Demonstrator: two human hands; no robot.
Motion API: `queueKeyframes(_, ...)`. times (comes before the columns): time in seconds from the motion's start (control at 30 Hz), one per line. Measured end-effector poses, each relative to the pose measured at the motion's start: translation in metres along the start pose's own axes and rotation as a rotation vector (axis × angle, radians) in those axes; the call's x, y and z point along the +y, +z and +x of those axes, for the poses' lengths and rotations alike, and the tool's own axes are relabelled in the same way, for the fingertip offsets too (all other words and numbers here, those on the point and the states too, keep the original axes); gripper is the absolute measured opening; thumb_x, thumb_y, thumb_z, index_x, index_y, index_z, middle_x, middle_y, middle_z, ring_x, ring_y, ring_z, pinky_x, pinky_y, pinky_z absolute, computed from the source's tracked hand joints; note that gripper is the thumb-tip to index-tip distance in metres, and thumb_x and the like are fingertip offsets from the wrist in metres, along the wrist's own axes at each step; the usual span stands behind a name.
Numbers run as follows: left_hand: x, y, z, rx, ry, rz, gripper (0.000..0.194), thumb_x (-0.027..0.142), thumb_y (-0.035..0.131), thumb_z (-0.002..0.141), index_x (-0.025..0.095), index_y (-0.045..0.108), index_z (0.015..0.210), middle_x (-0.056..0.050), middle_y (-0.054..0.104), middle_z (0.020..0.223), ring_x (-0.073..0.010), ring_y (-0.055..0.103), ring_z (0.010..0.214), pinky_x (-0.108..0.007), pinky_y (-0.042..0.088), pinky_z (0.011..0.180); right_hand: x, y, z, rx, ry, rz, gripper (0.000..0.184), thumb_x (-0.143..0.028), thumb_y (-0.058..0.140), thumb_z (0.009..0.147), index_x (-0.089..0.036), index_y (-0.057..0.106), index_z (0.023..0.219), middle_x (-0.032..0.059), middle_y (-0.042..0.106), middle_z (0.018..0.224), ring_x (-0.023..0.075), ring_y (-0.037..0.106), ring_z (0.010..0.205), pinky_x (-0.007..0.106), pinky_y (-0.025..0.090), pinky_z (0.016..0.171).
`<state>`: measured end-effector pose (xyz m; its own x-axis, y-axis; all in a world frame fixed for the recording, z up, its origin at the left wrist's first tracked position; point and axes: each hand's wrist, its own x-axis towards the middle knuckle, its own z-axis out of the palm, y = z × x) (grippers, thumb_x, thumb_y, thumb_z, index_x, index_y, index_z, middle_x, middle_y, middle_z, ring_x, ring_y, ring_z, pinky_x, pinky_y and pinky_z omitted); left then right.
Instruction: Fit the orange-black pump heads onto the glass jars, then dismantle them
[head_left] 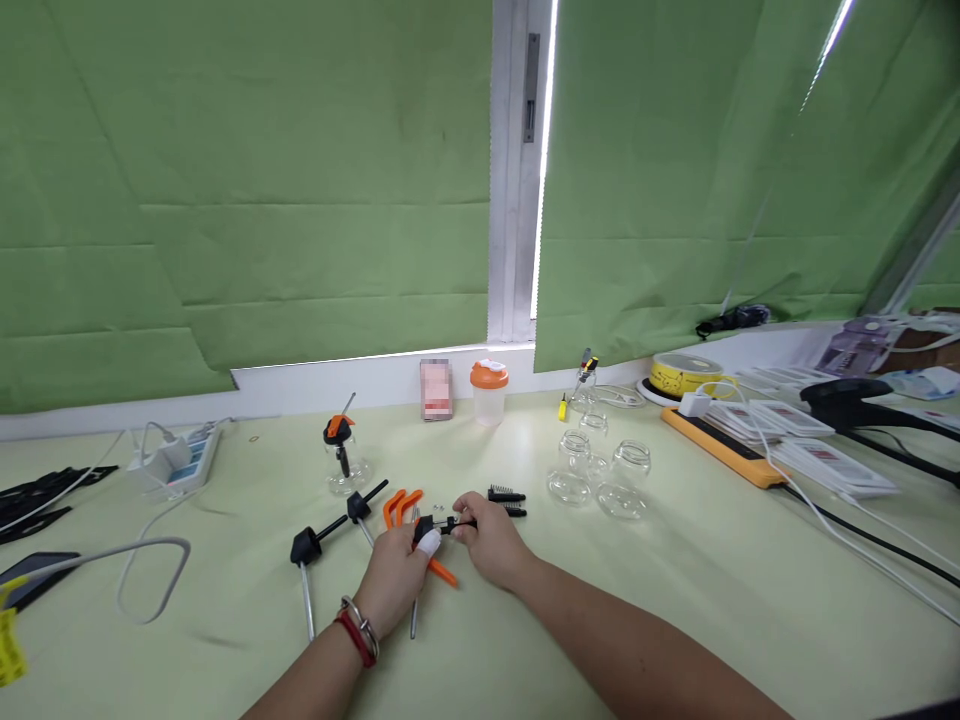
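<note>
Low in the middle of the table, my left hand [403, 567] is closed around a black plastic part with an orange lever [442, 572] sticking out below it. It looks like a small clamp body. From the right, my right hand [487, 540] pinches a slim black piece with a metallic section [448, 524], in line with the left hand's part. Whether the two pieces are joined, I cannot tell. Orange curved handles [403, 506] lie just behind my left hand, and a metal rod [413, 618] lies beneath it. Black pieces with springs [507, 495] lie beyond my right hand.
Metal bars with black heads [306, 546] lie at left. A glass jar [346, 475] there holds an orange-and-black part. Glass jars [622, 485] stand right of centre, near an orange-lidded cup [490, 395]. Cables, a power strip [196, 460] and an orange-black strip [720, 450] occupy the sides.
</note>
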<state>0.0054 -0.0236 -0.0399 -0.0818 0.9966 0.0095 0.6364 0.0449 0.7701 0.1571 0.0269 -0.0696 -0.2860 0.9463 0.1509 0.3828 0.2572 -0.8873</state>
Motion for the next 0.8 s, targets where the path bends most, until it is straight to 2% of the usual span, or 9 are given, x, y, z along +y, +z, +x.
queueKeyframes(0.1,-0.0005,0.0001,0.0003,-0.003,-0.014,0.001,0.033,0.046,0.046,0.08,0.022,0.041,0.058,0.0,0.046,0.053,-0.0171,0.042,0.05,-0.028,0.028,0.048,0.0026,0.0005,0.0009,-0.005,0.006,-0.008,0.016,-0.011,0.054,0.073,-0.019,0.058,0.087,0.0005,0.06,0.077,0.0148,0.054,0.07,0.025,0.04,0.065)
queueKeyframes(0.23,-0.0018,0.0013,0.0022,-0.003,-0.045,0.025,0.034,0.047,0.045,0.08,0.022,0.039,0.058,0.001,0.044,0.052,-0.0164,0.041,0.049,-0.027,0.027,0.048,0.0063,0.0009,0.0026,-0.009,-0.022,-0.021,0.028,-0.012,0.055,0.073,-0.019,0.056,0.1,-0.0006,0.059,0.073,0.0151,0.055,0.07,0.025,0.04,0.066)
queueKeyframes(0.37,-0.0014,0.0024,0.0033,0.009,-0.019,0.043,0.032,0.045,0.047,0.078,0.022,0.039,0.056,0.001,0.041,0.053,-0.0166,0.039,0.052,-0.027,0.025,0.05,0.0059,0.0009,0.0026,-0.015,-0.004,-0.043,0.03,-0.014,0.055,0.074,-0.019,0.056,0.103,0.001,0.06,0.076,0.0163,0.056,0.072,0.026,0.041,0.066)
queueKeyframes(0.53,-0.0021,0.0029,0.0038,0.008,-0.02,0.042,0.031,0.044,0.047,0.077,0.022,0.04,0.056,0.001,0.041,0.054,-0.0174,0.039,0.054,-0.028,0.025,0.051,0.005,0.001,0.0015,-0.008,0.016,-0.074,0.013,-0.015,0.056,0.074,-0.019,0.059,0.087,0.0024,0.062,0.079,0.0166,0.056,0.074,0.027,0.041,0.067)
queueKeyframes(0.67,-0.0035,0.0031,0.0041,0.003,-0.016,0.053,0.032,0.045,0.046,0.078,0.022,0.04,0.057,0.001,0.041,0.054,-0.0169,0.038,0.053,-0.028,0.024,0.051,0.0045,0.0,0.0013,-0.003,-0.014,-0.051,0.019,-0.013,0.055,0.074,-0.021,0.056,0.091,-0.0007,0.059,0.073,0.0155,0.055,0.071,0.026,0.04,0.065)
queueKeyframes(0.8,-0.0019,0.0023,0.0035,0.003,0.004,0.043,0.031,0.044,0.046,0.078,0.022,0.04,0.056,0.002,0.04,0.054,-0.0167,0.037,0.053,-0.028,0.025,0.052,0.0036,-0.0009,0.0013,-0.005,-0.005,-0.045,0.013,-0.013,0.055,0.073,-0.02,0.056,0.084,-0.0002,0.059,0.075,0.0155,0.055,0.072,0.026,0.04,0.067)
